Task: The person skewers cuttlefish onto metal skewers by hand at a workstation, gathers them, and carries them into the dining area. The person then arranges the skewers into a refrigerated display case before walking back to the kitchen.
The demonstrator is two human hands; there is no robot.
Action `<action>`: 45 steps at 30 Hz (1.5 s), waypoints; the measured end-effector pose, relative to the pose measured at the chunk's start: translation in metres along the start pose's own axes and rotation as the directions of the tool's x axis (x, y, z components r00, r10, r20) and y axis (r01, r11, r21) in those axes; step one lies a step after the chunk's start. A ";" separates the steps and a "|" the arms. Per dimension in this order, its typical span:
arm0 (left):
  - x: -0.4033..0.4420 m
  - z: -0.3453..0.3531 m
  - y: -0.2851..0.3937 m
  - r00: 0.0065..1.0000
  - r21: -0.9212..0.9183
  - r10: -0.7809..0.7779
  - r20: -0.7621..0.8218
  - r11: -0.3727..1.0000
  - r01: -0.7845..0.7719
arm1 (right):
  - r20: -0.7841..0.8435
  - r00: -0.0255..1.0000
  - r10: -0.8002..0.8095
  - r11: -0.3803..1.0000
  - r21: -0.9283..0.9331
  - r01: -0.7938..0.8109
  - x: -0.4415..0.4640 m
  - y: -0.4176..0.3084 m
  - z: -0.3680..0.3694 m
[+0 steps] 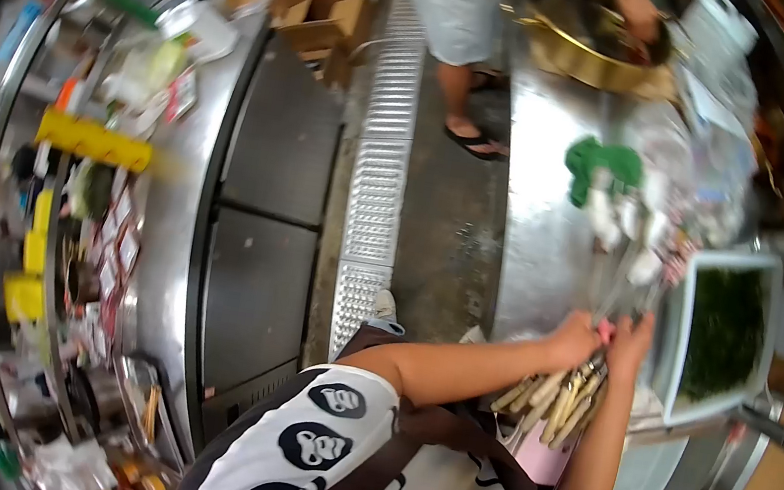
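My left hand (pixel 573 341) and my right hand (pixel 630 347) are close together over the steel counter, fingers closed around a small pink thing (pixel 606 331) between them. Long thin metal skewers or blades run from my hands toward the far side. Just below the hands lies a bundle of pale, handle-like sticks (pixel 571 401), by a pink surface (pixel 543 457). Beyond the hands are white pieces (pixel 645 268) and a green cloth (pixel 604 165). What exactly my right hand grips is too small to tell.
Right of my hands stands a white tub (pixel 685 336) of dark green leaves (pixel 725 332). A co-worker (pixel 459 14) stands ahead, one hand in a brass-coloured pot (pixel 592 68). Steel counter (pixel 162 243) and cluttered shelves are at left; cardboard boxes (pixel 320 9) stand behind.
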State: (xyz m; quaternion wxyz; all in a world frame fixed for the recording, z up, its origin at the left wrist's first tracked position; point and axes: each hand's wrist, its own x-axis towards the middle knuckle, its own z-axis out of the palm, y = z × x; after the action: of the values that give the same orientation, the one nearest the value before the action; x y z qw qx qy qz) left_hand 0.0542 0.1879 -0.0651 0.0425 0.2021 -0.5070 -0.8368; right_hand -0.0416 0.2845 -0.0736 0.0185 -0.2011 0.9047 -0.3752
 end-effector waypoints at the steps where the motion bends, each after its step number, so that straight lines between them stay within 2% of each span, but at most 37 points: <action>1: -0.007 -0.002 0.003 0.994 -0.045 0.112 0.010 0.993 -0.112 | -0.001 0.998 0.055 0.998 -0.038 -0.055 -0.005 -0.008 -0.008; 2: -0.018 -0.014 0.023 0.992 -0.047 0.123 -0.014 0.991 -0.123 | 0.074 0.983 0.169 0.985 -0.036 -0.167 -0.011 -0.047 -0.023; 3: -0.036 -0.029 0.052 0.998 -0.167 0.011 0.061 0.986 -0.001 | 0.137 0.950 0.282 0.959 -0.048 -0.278 -0.018 -0.083 -0.032; 4: -0.051 -0.043 0.073 0.983 -0.269 -0.093 0.156 0.954 0.133 | 0.136 0.953 0.272 0.962 -0.046 -0.269 -0.025 -0.081 -0.031; 5: -0.064 -0.070 0.093 0.983 -0.275 -0.082 0.162 0.953 0.125 | 0.057 0.993 0.104 0.993 -0.063 -0.100 -0.034 -0.083 -0.029; 6: -0.077 -0.099 0.113 0.980 -0.160 -0.086 0.182 0.980 0.116 | -0.015 0.998 -0.065 0.994 -0.094 0.064 -0.045 -0.087 -0.028; 7: -0.092 -0.130 0.131 0.976 -0.044 -0.090 0.199 0.994 0.101 | -0.017 0.997 -0.071 0.992 -0.102 0.069 -0.054 -0.101 -0.027; 9: -0.126 -0.200 0.165 0.993 0.014 -0.059 0.103 0.998 0.058 | 0.038 0.995 -0.094 0.992 -0.080 0.097 -0.070 -0.145 -0.023; 10: -0.144 -0.237 0.188 0.995 0.232 -0.095 0.042 0.969 0.083 | 0.154 0.988 0.018 0.990 -0.143 0.004 -0.075 -0.169 -0.022; 11: -0.164 -0.271 0.210 0.993 0.439 -0.115 -0.023 0.891 0.113 | 0.145 0.989 0.017 0.990 -0.142 0.004 -0.081 -0.194 -0.011; 13: -0.198 -0.344 0.220 0.990 0.619 0.019 -0.138 0.783 0.071 | 0.288 0.950 -0.120 0.991 -0.022 0.132 -0.087 -0.244 0.017; 14: -0.213 -0.381 0.212 0.967 0.658 0.162 -0.198 0.753 0.009 | 0.409 0.912 -0.028 0.995 -0.078 0.065 -0.087 -0.254 0.037; 15: -0.229 -0.407 0.214 0.919 0.695 0.303 -0.252 0.717 -0.045 | 0.390 0.901 -0.189 0.980 0.023 0.196 -0.087 -0.285 0.064; 16: -0.248 -0.432 0.216 0.921 0.737 0.229 -0.315 0.670 0.085 | 0.541 0.841 -0.024 0.992 0.120 -0.050 -0.080 -0.289 0.096; 17: -0.264 -0.451 0.225 0.910 0.764 0.160 -0.381 0.608 0.213 | 0.543 0.832 -0.116 0.981 0.193 0.010 -0.072 -0.304 0.129; 18: -0.277 -0.464 0.235 0.900 0.732 0.046 -0.433 0.600 0.322 | 0.658 0.752 -0.017 0.958 0.227 -0.177 -0.059 -0.330 0.156; 20: -0.297 -0.482 0.244 0.836 0.635 -0.169 -0.522 0.578 0.513 | 0.744 0.666 -0.043 0.820 0.408 -0.402 -0.027 -0.379 0.215; 21: -0.304 -0.490 0.242 0.787 0.570 -0.269 -0.556 0.565 0.596 | 0.772 0.630 -0.084 0.777 0.446 -0.444 -0.006 -0.401 0.243; 23: -0.317 -0.506 0.230 0.695 0.527 -0.381 -0.610 0.460 0.715 | 0.762 0.637 -0.115 0.778 0.468 -0.419 0.039 -0.442 0.303; 25: -0.338 -0.527 0.193 0.768 0.668 -0.225 -0.599 0.387 0.635 | 0.780 0.609 -0.145 0.754 0.486 -0.442 0.093 -0.482 0.361; 26: -0.344 -0.532 0.188 0.754 0.636 -0.296 -0.587 0.409 0.655 | 0.799 0.583 -0.151 0.734 0.485 -0.475 0.122 -0.501 0.388; 28: -0.367 -0.530 0.161 0.743 0.565 -0.300 -0.599 0.499 0.657 | 0.828 0.513 -0.226 0.651 0.520 -0.553 0.181 -0.536 0.442; 29: -0.370 -0.526 0.147 0.738 0.529 -0.234 -0.633 0.565 0.633 | 0.835 0.497 -0.235 0.666 0.511 -0.543 0.211 -0.550 0.465; 31: -0.341 -0.540 0.155 0.650 0.371 -0.248 -0.718 0.654 0.660 | 0.846 0.435 -0.308 0.535 0.533 -0.656 0.265 -0.586 0.519; 33: -0.307 -0.559 0.168 0.526 0.186 -0.315 -0.790 0.695 0.695 | 0.851 0.424 -0.311 0.531 0.525 -0.665 0.316 -0.616 0.572; 37: -0.252 -0.583 0.190 0.373 -0.063 -0.423 -0.826 0.726 0.684 | 0.845 0.415 -0.337 0.483 0.534 -0.694 0.420 -0.668 0.673; 40: -0.186 -0.632 0.209 0.327 -0.149 -0.466 -0.822 0.730 0.666 | 0.824 0.470 -0.316 0.477 0.566 -0.672 0.498 -0.698 0.733; 43: -0.107 -0.703 0.240 0.340 -0.149 -0.461 -0.820 0.744 0.651 | 0.812 0.489 -0.318 0.487 0.583 -0.651 0.576 -0.725 0.768; 45: -0.058 -0.750 0.269 0.379 -0.115 -0.441 -0.813 0.761 0.639 | 0.792 0.554 -0.258 0.497 0.600 -0.626 0.621 -0.742 0.775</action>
State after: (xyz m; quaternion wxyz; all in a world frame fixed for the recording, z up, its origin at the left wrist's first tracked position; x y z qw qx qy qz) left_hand 0.3574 -0.5491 -0.1182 -0.0333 0.7143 -0.4236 -0.5561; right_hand -0.2094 -0.9433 -0.0479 0.5703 -0.1968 0.5000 -0.6214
